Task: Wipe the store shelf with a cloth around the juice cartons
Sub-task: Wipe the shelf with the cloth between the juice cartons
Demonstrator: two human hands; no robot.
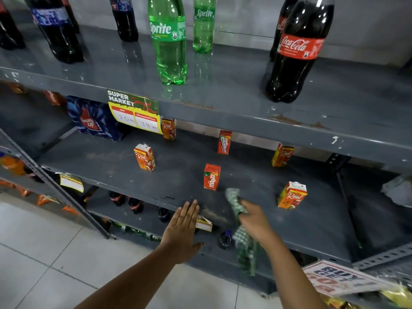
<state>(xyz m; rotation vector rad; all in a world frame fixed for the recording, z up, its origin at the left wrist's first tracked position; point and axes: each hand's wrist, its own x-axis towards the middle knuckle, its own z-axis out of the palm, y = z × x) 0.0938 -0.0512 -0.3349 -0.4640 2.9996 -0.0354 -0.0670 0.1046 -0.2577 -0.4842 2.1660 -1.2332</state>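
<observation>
Several small juice cartons stand apart on the grey middle shelf: a Real carton at the left, a Maaza carton in the middle, another Real carton at the right, and three more near the back. My right hand is shut on a green-and-white checked cloth, whose upper end lies just below the Maaza carton while its tail hangs over the shelf's front edge. My left hand is open and flat, fingers together, over the front edge of the shelf.
Sprite, Coca-Cola and other dark bottles stand on the upper shelf. A price sign hangs from its edge. A Thums Up pack sits at the middle shelf's left. Bottles fill the lower shelf. A promo sign juts out lower right.
</observation>
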